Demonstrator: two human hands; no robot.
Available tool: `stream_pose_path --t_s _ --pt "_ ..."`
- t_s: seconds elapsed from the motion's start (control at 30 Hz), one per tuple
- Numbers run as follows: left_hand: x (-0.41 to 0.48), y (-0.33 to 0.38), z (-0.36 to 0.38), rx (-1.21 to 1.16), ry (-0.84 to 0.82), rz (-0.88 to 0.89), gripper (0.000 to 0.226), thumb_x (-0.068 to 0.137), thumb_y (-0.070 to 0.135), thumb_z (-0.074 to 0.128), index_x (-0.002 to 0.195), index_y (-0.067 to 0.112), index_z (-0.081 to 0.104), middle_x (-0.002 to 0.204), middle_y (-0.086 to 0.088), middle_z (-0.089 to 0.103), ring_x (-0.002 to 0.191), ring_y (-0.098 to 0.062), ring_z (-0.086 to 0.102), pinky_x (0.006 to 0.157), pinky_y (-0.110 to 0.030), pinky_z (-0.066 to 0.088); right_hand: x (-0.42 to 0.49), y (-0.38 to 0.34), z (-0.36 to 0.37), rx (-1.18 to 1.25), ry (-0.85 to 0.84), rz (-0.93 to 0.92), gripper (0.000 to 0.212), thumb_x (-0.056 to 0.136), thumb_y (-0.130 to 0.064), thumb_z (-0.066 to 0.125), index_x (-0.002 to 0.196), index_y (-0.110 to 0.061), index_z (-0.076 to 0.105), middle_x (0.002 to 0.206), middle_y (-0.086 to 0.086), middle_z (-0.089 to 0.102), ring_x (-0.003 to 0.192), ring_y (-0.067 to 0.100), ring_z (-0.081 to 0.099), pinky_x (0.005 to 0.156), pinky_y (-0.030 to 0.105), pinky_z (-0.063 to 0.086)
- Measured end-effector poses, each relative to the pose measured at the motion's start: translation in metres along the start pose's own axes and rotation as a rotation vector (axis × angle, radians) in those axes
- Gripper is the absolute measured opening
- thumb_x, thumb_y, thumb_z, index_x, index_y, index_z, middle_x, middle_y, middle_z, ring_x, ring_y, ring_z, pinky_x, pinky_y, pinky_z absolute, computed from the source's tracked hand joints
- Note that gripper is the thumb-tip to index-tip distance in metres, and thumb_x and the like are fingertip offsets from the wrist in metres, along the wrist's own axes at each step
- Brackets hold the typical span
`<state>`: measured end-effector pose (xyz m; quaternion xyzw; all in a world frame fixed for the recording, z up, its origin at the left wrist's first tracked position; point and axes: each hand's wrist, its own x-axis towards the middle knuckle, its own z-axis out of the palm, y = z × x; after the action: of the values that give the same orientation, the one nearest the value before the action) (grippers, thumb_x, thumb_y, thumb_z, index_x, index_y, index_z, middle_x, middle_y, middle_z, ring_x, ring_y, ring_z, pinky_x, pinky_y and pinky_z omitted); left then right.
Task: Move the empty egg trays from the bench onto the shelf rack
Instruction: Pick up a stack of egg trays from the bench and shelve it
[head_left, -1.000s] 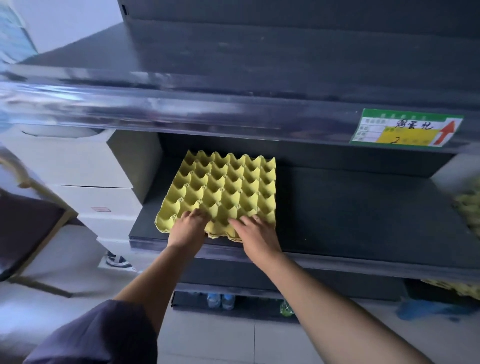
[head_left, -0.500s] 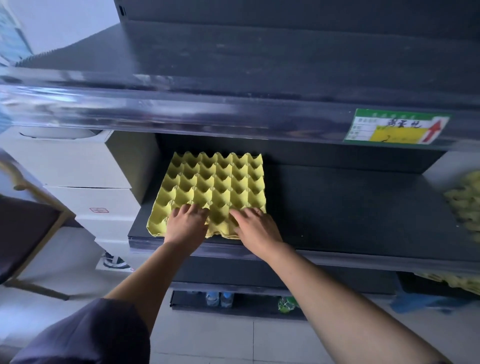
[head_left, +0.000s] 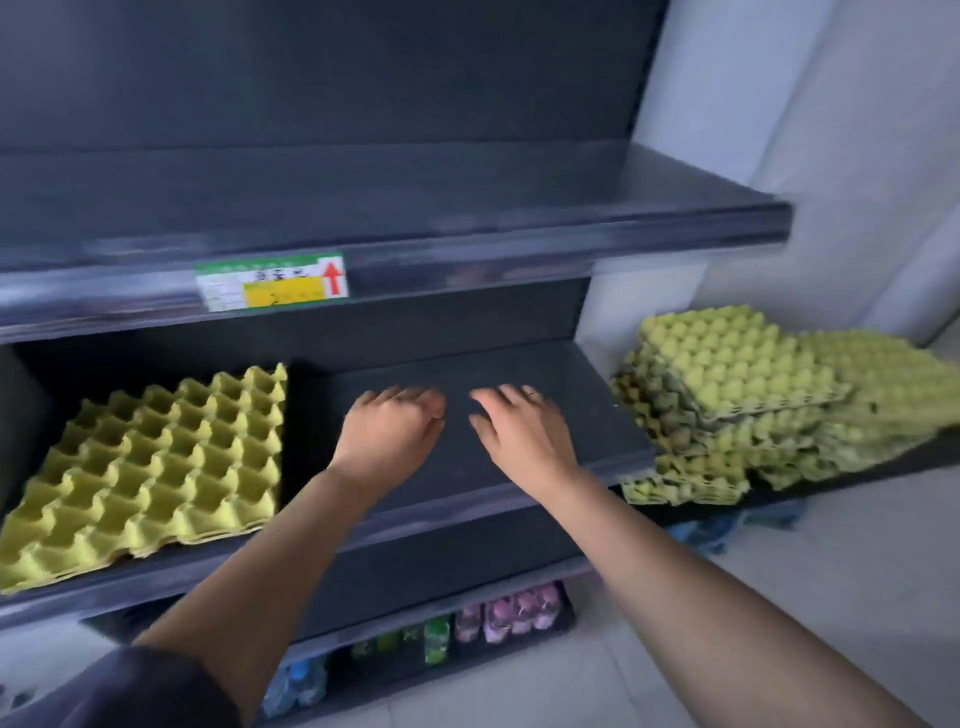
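A yellow egg tray (head_left: 150, 473) lies flat on the left part of the dark shelf (head_left: 457, 499), with no hand on it. My left hand (head_left: 389, 431) hovers over the bare shelf to the tray's right, fingers loosely curled and holding nothing. Beside it, my right hand (head_left: 524, 426) has relaxed fingers and is also empty. To the right of the rack, a stack of yellow-green egg trays (head_left: 727, 405) sits on a dark bench (head_left: 883, 467).
An upper shelf (head_left: 415, 249) with a green and yellow price label (head_left: 270, 283) overhangs the hands. Bottles (head_left: 436, 636) stand on the lowest level. A white wall rises behind the tray stack, and pale floor tiles lie at the lower right.
Both hands have let go of the egg tray and moved right over the bare shelf. The view has swung right, bringing the stack on the bench into sight.
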<state>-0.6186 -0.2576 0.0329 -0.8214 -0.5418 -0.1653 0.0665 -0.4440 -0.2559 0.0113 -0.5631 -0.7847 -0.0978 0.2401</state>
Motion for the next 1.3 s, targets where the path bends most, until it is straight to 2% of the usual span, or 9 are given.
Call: stream_pose_path --t_s 0.1,0.2,0.33,0.57,0.67,0.77,1.03,1.17,1.3 --pt "0.031 0.080 0.002 -0.084 0.068 0.088 0.005 0.081 0.017 0.064 0.078 0.015 0.061 0.074 0.000 0.066 0.071 -0.027 0.063 0.064 -0.033 0.043 -0.023 0.079 -0.042 -0.039 0.060 0.077 0.028 0.085 -0.030 0.056 0.106 -0.016 0.069 0.087 0.005 0.069 0.077 0.032 0.063 0.059 0.036 0.052" --pt "0.063 0.156 0.009 -0.161 0.075 0.189 0.013 0.090 0.023 0.052 0.094 0.016 0.062 0.090 0.002 0.065 0.087 -0.023 0.060 0.074 -0.031 0.038 -0.049 0.150 -0.081 -0.073 0.082 0.152 0.036 0.087 -0.034 0.043 0.107 -0.017 0.067 0.088 0.005 0.068 0.079 0.032 0.063 0.062 0.036 0.053" --pt "0.103 0.224 0.020 -0.188 0.066 0.296 0.018 0.093 0.027 0.046 0.103 0.019 0.059 0.099 0.002 0.064 0.096 -0.022 0.059 0.077 -0.030 0.035 -0.074 0.223 -0.117 -0.118 0.040 0.249 0.029 0.091 -0.026 0.055 0.118 -0.018 0.063 0.104 0.006 0.068 0.092 0.032 0.061 0.071 0.038 0.051" --pt "0.183 0.316 0.054 -0.224 0.035 0.440 0.017 0.091 0.027 0.052 0.098 0.017 0.063 0.097 -0.004 0.067 0.090 -0.029 0.063 0.073 -0.032 0.045 -0.088 0.339 -0.137 -0.165 -0.021 0.364 0.034 0.095 -0.031 0.049 0.127 -0.020 0.057 0.117 0.005 0.064 0.107 0.028 0.057 0.082 0.037 0.048" --pt "0.227 0.348 0.076 -0.207 -0.010 0.444 0.021 0.093 0.034 0.045 0.107 0.026 0.058 0.109 0.005 0.063 0.101 -0.021 0.059 0.080 -0.030 0.042 -0.077 0.386 -0.137 -0.168 -0.045 0.371 0.034 0.095 -0.029 0.050 0.127 -0.019 0.057 0.118 0.006 0.063 0.109 0.029 0.056 0.086 0.039 0.047" --pt "0.273 0.376 0.095 -0.205 -0.034 0.457 0.022 0.093 0.036 0.045 0.109 0.026 0.057 0.111 0.006 0.063 0.104 -0.019 0.058 0.088 -0.032 0.041 -0.061 0.431 -0.138 -0.170 -0.080 0.396 0.033 0.095 -0.028 0.050 0.126 -0.020 0.058 0.119 0.006 0.062 0.110 0.029 0.054 0.088 0.039 0.046" --pt "0.354 0.435 0.141 -0.122 -0.183 0.457 0.026 0.095 0.036 0.042 0.116 0.027 0.055 0.121 0.007 0.058 0.115 -0.016 0.051 0.092 -0.032 0.035 -0.039 0.539 -0.129 -0.139 -0.244 0.436 0.035 0.096 -0.031 0.048 0.130 -0.025 0.053 0.128 0.002 0.054 0.118 0.028 0.048 0.093 0.038 0.042" --pt "0.377 0.452 0.168 -0.089 -0.259 0.373 0.026 0.094 0.037 0.043 0.114 0.028 0.056 0.117 0.007 0.059 0.110 -0.017 0.054 0.087 -0.032 0.042 -0.031 0.591 -0.118 -0.093 -0.346 0.423 0.037 0.096 -0.031 0.048 0.132 -0.023 0.050 0.132 0.005 0.050 0.121 0.029 0.046 0.096 0.037 0.041" --pt "0.385 0.470 0.192 -0.065 -0.349 0.239 0.028 0.095 0.037 0.041 0.118 0.028 0.055 0.120 0.008 0.057 0.115 -0.016 0.051 0.093 -0.031 0.038 -0.026 0.634 -0.105 -0.066 -0.455 0.357 0.039 0.097 -0.032 0.048 0.134 -0.024 0.047 0.131 0.005 0.048 0.118 0.028 0.050 0.095 0.037 0.042"
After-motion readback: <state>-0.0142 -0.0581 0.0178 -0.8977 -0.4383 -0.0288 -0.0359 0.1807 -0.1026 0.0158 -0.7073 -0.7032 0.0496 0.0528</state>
